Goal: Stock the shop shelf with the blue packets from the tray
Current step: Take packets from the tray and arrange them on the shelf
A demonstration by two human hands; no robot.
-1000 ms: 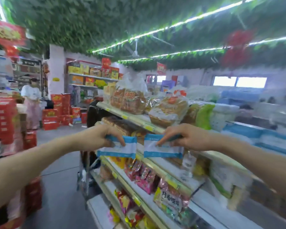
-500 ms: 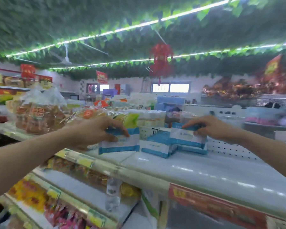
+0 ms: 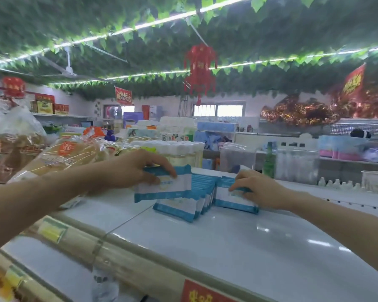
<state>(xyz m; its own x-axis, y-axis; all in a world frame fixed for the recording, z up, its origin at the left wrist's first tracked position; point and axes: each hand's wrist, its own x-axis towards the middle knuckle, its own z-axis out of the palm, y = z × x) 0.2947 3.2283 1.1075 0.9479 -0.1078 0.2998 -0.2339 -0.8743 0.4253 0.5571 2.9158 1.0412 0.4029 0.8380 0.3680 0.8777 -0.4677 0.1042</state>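
Fingers of the left hand pinch a blue packet by its top edge, long axis level, just above the front of the stocked row on the shelf top. The right hand grips a second packet upright, just right of that row. Judgement: the left packet goes down next.

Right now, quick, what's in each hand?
Left hand: gripping a flat blue-and-white plastic packet.
Right hand: gripping a second blue-and-white packet.
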